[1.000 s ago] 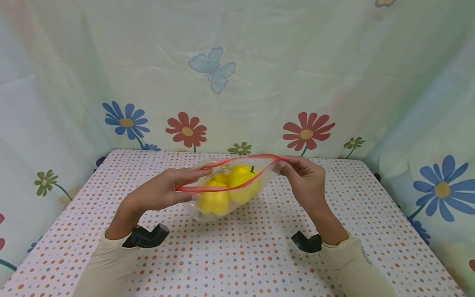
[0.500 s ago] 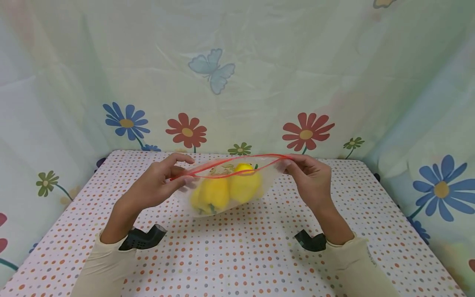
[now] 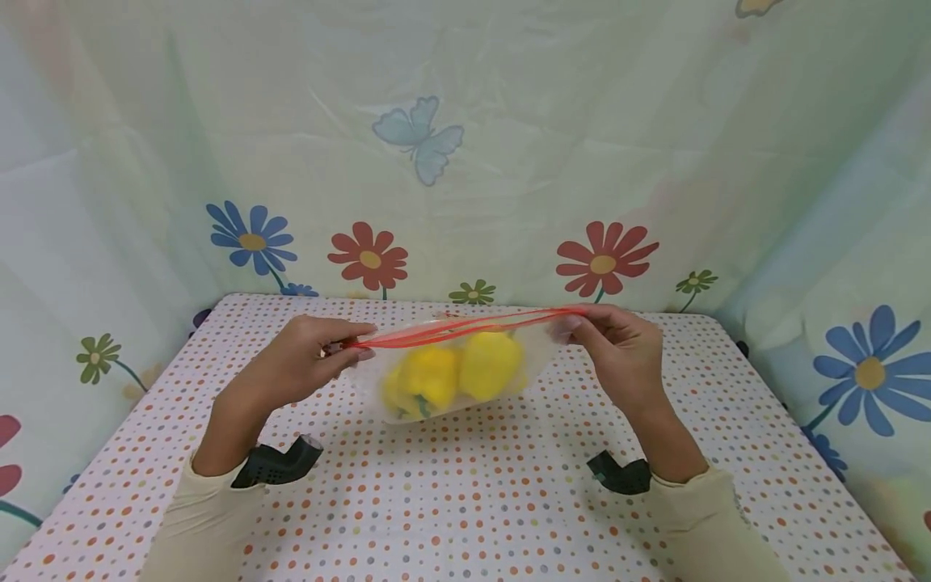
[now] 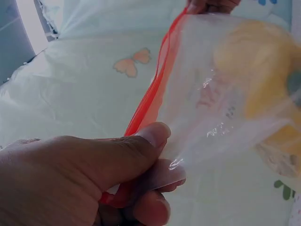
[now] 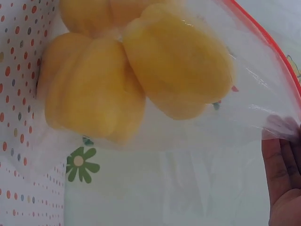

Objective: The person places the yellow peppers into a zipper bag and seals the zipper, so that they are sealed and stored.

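A clear zip bag (image 3: pixel 541 343) with a red zip strip hangs between both hands over the table. Inside it lie several yellow bell peppers (image 3: pixel 431 376), blurred by the plastic; the right wrist view shows the peppers (image 5: pixel 178 61) bunched together. My left hand (image 3: pixel 291 364) pinches the left end of the red strip between thumb and fingers, seen close in the left wrist view, where the strip (image 4: pixel 157 84) runs up to the other hand. At the bag's upper right corner, my right hand (image 3: pixel 625 352) pinches the strip's other end. The two red lines lie close together, slightly parted mid-span.
A table covered in dotted cloth (image 3: pixel 465 501) spreads below the hands. Behind and at the sides hangs a curtain (image 3: pixel 509 162) printed with flowers and a butterfly. Each wrist carries a black camera mount (image 3: pixel 280 465).
The bag's wide mouth has narrowed to a thin gap. My left hand has gone from spread fingers in the mouth to pinching its left end. My right hand has shifted slightly right.
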Demonstrator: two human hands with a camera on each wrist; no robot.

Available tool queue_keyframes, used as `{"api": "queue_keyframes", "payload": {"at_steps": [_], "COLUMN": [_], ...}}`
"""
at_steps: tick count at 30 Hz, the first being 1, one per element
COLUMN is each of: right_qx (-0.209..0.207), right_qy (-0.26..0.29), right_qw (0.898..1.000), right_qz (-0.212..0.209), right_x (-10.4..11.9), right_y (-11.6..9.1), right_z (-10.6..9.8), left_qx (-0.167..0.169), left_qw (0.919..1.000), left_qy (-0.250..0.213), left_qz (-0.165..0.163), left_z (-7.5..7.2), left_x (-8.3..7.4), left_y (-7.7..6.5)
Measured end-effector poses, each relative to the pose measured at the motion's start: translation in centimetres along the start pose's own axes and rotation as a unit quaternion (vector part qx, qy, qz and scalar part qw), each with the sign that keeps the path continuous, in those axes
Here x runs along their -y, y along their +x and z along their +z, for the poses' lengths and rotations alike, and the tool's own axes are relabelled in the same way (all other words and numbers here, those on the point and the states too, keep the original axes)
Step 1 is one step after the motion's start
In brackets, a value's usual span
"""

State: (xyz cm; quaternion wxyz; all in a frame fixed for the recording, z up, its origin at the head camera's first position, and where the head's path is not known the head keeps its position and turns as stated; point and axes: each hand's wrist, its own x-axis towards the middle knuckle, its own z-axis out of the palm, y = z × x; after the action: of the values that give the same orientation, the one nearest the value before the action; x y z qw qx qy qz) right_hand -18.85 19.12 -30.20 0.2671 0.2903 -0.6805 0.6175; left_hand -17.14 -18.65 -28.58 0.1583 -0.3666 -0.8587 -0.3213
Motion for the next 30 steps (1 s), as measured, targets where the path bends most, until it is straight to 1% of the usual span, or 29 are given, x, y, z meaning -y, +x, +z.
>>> {"api": "queue_keyframes", "payload": {"at_steps": [2, 5, 8, 10, 11, 13, 14, 15, 16, 17, 18, 19, 20, 21, 22, 24, 25, 26, 27, 28, 29, 30], "right_qx": [0.001, 0.005, 0.005, 0.005, 0.005, 0.009, 0.012, 0.015, 0.017, 0.016, 0.013, 0.010, 0.006, 0.003, -0.001, -0.007, -0.005, -0.004, 0.001, 0.005, 0.006, 0.010], "right_qy": [0.009, 0.035, 0.050, 0.042, 0.036, 0.018, 0.012, 0.006, 0.005, 0.007, 0.007, 0.008, 0.011, 0.011, 0.007, 0.004, 0.004, 0.004, 0.007, 0.016, 0.022, 0.028], "right_qw": [1.000, 0.999, 0.998, 0.999, 0.999, 1.000, 1.000, 0.999, 0.999, 0.998, 0.997, 0.996, 0.995, 0.993, 0.993, 0.991, 0.991, 0.990, 0.991, 0.991, 0.991, 0.991], "right_qz": [-0.008, -0.024, -0.034, -0.029, -0.022, 0.000, 0.014, 0.029, 0.044, 0.059, 0.074, 0.088, 0.102, 0.113, 0.122, 0.134, 0.136, 0.138, 0.135, 0.133, 0.132, 0.130], "right_x": [0.2, 0.8, 1.7, 2.3, 2.6, 3.1, 3.2, 3.4, 3.4, 3.5, 3.4, 3.4, 3.3, 3.2, 3.1, 3.0, 2.8, 2.6, 2.5, 2.3, 2.1, 1.9], "right_y": [0.0, 0.2, 0.3, 0.2, 0.2, 0.1, 0.0, -0.1, -0.1, -0.2, -0.2, -0.2, -0.2, -0.2, -0.2, -0.2, -0.2, -0.1, -0.1, 0.0, 0.0, 0.0], "right_z": [-0.2, -0.6, -1.0, -1.3, -1.5, -1.8, -2.0, -2.1, -2.2, -2.3, -2.4, -2.4, -2.5, -2.6, -2.7, -3.0, -3.2, -3.3, -3.4, -3.5, -3.5, -3.5], "left_qx": [-0.009, -0.035, -0.070, -0.091, -0.099, -0.102, -0.096, -0.088, -0.084, -0.082, -0.082, -0.087, -0.096, -0.105, -0.114, -0.122, -0.123, -0.121, -0.120, -0.121, -0.122, -0.120], "left_qw": [0.9997, 0.9985, 0.9961, 0.9943, 0.9937, 0.9937, 0.9941, 0.9938, 0.9922, 0.9881, 0.9797, 0.9663, 0.9475, 0.9259, 0.9056, 0.8569, 0.8367, 0.8218, 0.8129, 0.8100, 0.8102, 0.8129], "left_qy": [0.006, 0.001, -0.006, -0.010, -0.008, -0.013, -0.031, -0.063, -0.092, -0.130, -0.179, -0.233, -0.292, -0.346, -0.391, -0.482, -0.515, -0.538, -0.551, -0.554, -0.552, -0.550], "left_qz": [0.020, 0.043, 0.054, 0.054, 0.053, 0.046, 0.039, 0.027, 0.010, -0.014, -0.040, -0.066, -0.089, -0.108, -0.118, -0.135, -0.138, -0.142, -0.146, -0.150, -0.154, -0.151], "left_z": [-0.4, -0.8, -1.2, -1.3, -1.4, -1.4, -1.3, -1.1, -0.8, -0.5, -0.1, 0.4, 1.0, 1.6, 2.2, 3.4, 3.8, 4.2, 4.5, 4.7, 4.8, 4.7], "left_x": [-0.4, -1.0, -1.5, -1.7, -1.9, -1.9, -1.8, -1.7, -1.6, -1.4, -1.2, -1.0, -0.8, -0.6, -0.3, 0.1, 0.4, 0.6, 0.9, 1.1, 1.3, 1.4], "left_y": [-0.1, -0.3, -0.6, -0.7, -0.8, -0.7, -0.6, -0.5, -0.4, -0.3, -0.1, 0.1, 0.2, 0.4, 0.6, 1.1, 1.3, 1.4, 1.5, 1.6, 1.5, 1.5]}}
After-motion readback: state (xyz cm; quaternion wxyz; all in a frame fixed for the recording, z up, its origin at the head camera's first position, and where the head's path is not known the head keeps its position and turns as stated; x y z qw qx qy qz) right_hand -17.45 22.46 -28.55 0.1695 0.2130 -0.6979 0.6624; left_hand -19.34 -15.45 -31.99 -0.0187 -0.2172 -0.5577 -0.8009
